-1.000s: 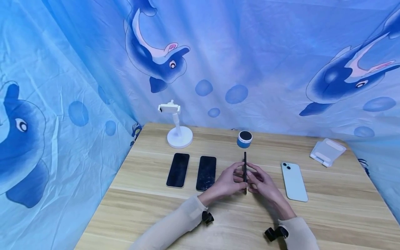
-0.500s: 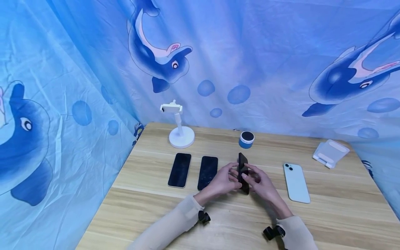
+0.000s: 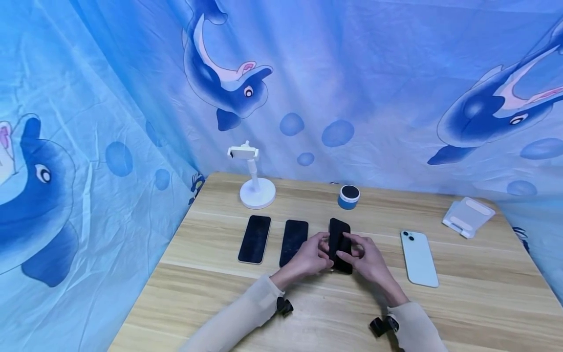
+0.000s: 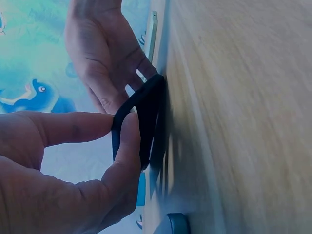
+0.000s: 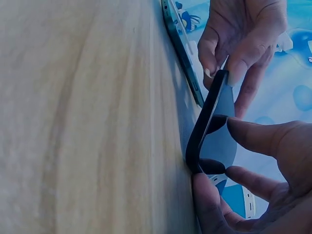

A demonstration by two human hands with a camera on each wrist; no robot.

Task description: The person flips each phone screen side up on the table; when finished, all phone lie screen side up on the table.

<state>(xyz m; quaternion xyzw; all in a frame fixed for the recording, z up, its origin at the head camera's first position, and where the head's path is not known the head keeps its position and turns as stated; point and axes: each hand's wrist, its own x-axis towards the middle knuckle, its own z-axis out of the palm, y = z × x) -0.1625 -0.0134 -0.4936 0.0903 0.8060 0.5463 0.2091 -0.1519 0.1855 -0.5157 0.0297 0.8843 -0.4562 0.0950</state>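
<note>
A black phone [image 3: 340,244] is tilted between both hands over the middle of the table, its dark face turned toward the head camera. My left hand [image 3: 310,256] pinches its left edge between thumb and fingers; in the left wrist view the phone [image 4: 148,117] leans with one edge close to the wood. On the other side, my right hand [image 3: 370,259] holds the right edge. In the right wrist view, fingers of the right hand [image 5: 287,165] touch the face and lower edge of the phone [image 5: 202,126].
Two dark phones [image 3: 254,239] [image 3: 293,240] lie to the left, the second beside my left hand. A pale phone [image 3: 420,259] lies right. Behind stand a white phone holder [image 3: 257,193], a small blue speaker [image 3: 349,197] and a folded white stand [image 3: 468,217].
The held phone has turned from edge-on to showing its dark face, leaning back and slightly left. Both hands have shifted a little left with it.
</note>
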